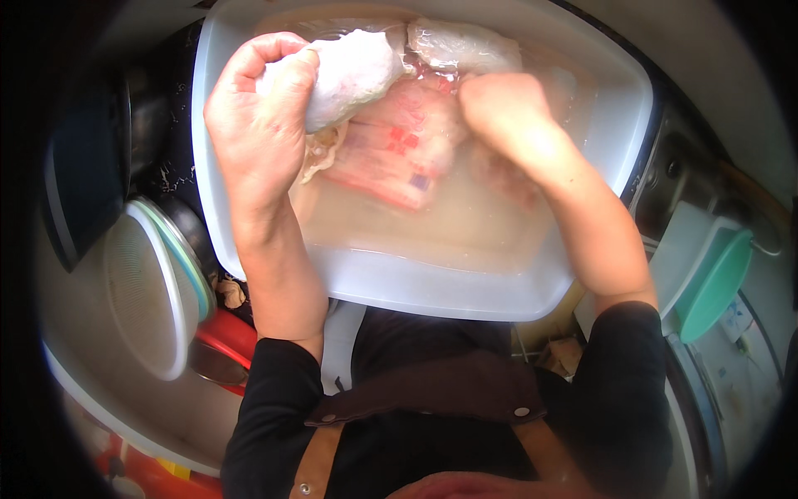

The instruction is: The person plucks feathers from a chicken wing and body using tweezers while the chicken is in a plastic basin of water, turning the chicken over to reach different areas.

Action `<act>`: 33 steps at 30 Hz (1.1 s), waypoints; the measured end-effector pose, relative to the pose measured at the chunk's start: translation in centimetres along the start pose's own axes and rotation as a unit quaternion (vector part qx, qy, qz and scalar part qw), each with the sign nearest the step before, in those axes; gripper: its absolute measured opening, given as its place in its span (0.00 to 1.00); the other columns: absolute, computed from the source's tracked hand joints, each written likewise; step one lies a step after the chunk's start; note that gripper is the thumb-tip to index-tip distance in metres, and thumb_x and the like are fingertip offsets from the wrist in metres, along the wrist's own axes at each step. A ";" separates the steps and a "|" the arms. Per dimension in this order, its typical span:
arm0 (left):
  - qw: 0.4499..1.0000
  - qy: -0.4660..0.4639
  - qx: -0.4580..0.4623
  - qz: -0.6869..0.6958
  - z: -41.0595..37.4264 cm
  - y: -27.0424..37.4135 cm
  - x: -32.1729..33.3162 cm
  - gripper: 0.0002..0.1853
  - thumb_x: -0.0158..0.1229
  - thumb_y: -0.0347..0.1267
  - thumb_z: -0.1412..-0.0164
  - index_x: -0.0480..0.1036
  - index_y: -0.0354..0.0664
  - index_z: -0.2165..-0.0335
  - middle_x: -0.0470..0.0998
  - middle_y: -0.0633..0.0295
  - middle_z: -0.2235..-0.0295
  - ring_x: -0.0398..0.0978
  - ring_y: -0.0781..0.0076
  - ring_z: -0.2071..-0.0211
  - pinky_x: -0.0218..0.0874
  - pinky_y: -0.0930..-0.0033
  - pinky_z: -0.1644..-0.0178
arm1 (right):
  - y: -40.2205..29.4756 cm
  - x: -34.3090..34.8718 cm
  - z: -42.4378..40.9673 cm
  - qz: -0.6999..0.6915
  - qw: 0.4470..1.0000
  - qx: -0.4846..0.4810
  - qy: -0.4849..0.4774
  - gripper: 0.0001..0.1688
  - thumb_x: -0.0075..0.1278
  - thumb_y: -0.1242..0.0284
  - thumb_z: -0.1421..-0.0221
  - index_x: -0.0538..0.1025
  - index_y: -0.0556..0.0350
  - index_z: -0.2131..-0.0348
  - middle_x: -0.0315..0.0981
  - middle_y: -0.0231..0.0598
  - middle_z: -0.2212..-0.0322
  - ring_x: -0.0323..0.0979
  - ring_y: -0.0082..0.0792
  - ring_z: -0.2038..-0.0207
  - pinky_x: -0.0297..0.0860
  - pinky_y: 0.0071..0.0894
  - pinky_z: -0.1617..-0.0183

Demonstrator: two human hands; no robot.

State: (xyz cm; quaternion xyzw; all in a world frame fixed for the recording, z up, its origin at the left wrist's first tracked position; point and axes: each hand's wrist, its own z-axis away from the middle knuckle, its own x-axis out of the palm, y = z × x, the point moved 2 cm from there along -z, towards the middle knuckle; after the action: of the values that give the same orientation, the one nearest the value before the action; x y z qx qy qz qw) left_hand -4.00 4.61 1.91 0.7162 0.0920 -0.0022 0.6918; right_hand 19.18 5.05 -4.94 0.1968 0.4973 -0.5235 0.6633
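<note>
A large white plastic tub (436, 305) of cloudy water lies before me. My left hand (268, 106) grips a pale, whitish piece, apparently raw meat (358, 72), above the water at the tub's left. A yellowish, ragged flap (324, 153) hangs below it. My right hand (502, 106) is at the water with its fingers hidden, so I cannot tell what it holds. Between the hands a plastic bag with red printing (399, 150) lies under the water. Another pale, shiny piece (464, 47) rests near the far wall of the tub, just beyond my right hand.
Stacked colanders (177, 299) and a red container (227, 337) are at the left, beside a large basin (124, 430). A green plastic board or tray (717, 287) leans at the right with white ones. A metal sink (670, 168) is partly visible beyond the tub's right edge.
</note>
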 end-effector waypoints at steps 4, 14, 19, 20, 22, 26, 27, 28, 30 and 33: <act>1.000 -0.014 0.000 -0.007 0.3 0.5 0.9 0.05 0.60 0.24 0.41 0.75 0.33 0.65 0.75 0.67 0.70 0.71 0.83 0.69 0.66 0.78 0.64 | -0.2 -1.0 0.5 -0.023 0.996 -0.055 0.073 0.12 0.41 0.73 0.43 0.74 0.63 0.67 0.76 0.52 0.74 0.74 0.55 0.69 0.69 0.50 0.68; 0.992 -0.070 0.101 -0.027 1.1 0.5 2.5 0.04 0.60 0.21 0.43 0.73 0.32 0.68 0.74 0.64 0.68 0.71 0.78 0.65 0.64 0.75 0.58 | -2.7 -5.1 2.5 -0.470 0.832 -0.194 0.222 0.11 0.45 0.72 0.34 0.75 0.61 0.66 0.70 0.36 0.76 0.67 0.26 0.74 0.65 0.25 0.69; 0.987 -0.081 0.137 -0.029 1.8 0.4 3.7 0.03 0.58 0.19 0.45 0.73 0.31 0.69 0.74 0.61 0.67 0.72 0.75 0.65 0.64 0.75 0.58 | -3.2 -5.2 2.7 -0.494 0.835 -0.174 0.170 0.10 0.47 0.70 0.37 0.74 0.59 0.66 0.73 0.44 0.77 0.74 0.44 0.74 0.68 0.37 0.70; 0.987 -0.080 0.136 -0.023 1.9 0.4 3.8 0.03 0.58 0.18 0.46 0.72 0.31 0.69 0.74 0.60 0.67 0.72 0.75 0.65 0.64 0.75 0.58 | -3.2 -4.6 2.4 -0.483 0.833 -0.188 0.194 0.09 0.47 0.71 0.38 0.74 0.59 0.66 0.73 0.45 0.77 0.74 0.45 0.74 0.68 0.37 0.70; 0.987 -0.074 0.143 -0.014 1.9 0.3 3.9 0.04 0.58 0.18 0.46 0.72 0.31 0.70 0.74 0.59 0.66 0.72 0.74 0.65 0.64 0.74 0.59 | -3.4 -4.3 2.1 -0.469 0.828 -0.207 0.228 0.09 0.47 0.71 0.38 0.74 0.59 0.66 0.73 0.45 0.77 0.74 0.46 0.73 0.69 0.39 0.69; 0.985 -0.068 0.157 -0.012 2.0 0.2 3.9 0.04 0.58 0.17 0.47 0.72 0.31 0.70 0.74 0.58 0.66 0.72 0.74 0.65 0.64 0.74 0.59 | -3.4 -4.2 1.8 -0.454 0.824 -0.227 0.251 0.08 0.47 0.72 0.39 0.73 0.59 0.66 0.72 0.46 0.77 0.73 0.49 0.73 0.68 0.41 0.68; 0.984 -0.071 0.161 -0.016 2.0 0.2 3.9 0.04 0.58 0.17 0.47 0.72 0.31 0.70 0.74 0.58 0.66 0.72 0.74 0.65 0.64 0.74 0.59 | -3.3 -4.2 1.8 -0.447 0.827 -0.231 0.253 0.07 0.47 0.72 0.39 0.73 0.59 0.66 0.72 0.46 0.77 0.73 0.50 0.72 0.68 0.41 0.68; 0.983 -0.073 0.165 -0.020 1.9 0.2 3.9 0.04 0.58 0.17 0.47 0.72 0.31 0.70 0.74 0.58 0.66 0.72 0.74 0.65 0.64 0.74 0.59 | -3.3 -4.2 1.8 -0.445 0.828 -0.230 0.253 0.07 0.47 0.72 0.39 0.73 0.59 0.66 0.72 0.46 0.77 0.73 0.50 0.72 0.68 0.41 0.68; 0.982 -0.076 0.171 -0.030 1.9 0.3 3.8 0.04 0.58 0.17 0.47 0.72 0.31 0.70 0.74 0.58 0.66 0.72 0.74 0.65 0.64 0.74 0.60 | -3.4 -4.3 1.9 -0.441 0.830 -0.229 0.255 0.07 0.48 0.72 0.39 0.73 0.59 0.66 0.72 0.46 0.77 0.73 0.50 0.72 0.68 0.41 0.68; 0.980 -0.085 0.174 -0.046 2.0 0.3 3.7 0.04 0.58 0.18 0.46 0.72 0.31 0.69 0.74 0.57 0.65 0.71 0.73 0.64 0.63 0.73 0.58 | -3.6 -4.3 1.8 -0.442 0.822 -0.240 0.266 0.07 0.48 0.72 0.39 0.73 0.59 0.67 0.72 0.46 0.77 0.73 0.49 0.71 0.68 0.41 0.68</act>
State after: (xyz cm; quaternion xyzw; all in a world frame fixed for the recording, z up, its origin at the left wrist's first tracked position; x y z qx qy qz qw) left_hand -0.04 3.09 1.65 0.8175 0.0640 -0.1111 0.5615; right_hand 17.03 4.42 0.48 -0.0778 0.7982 -0.5517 0.2292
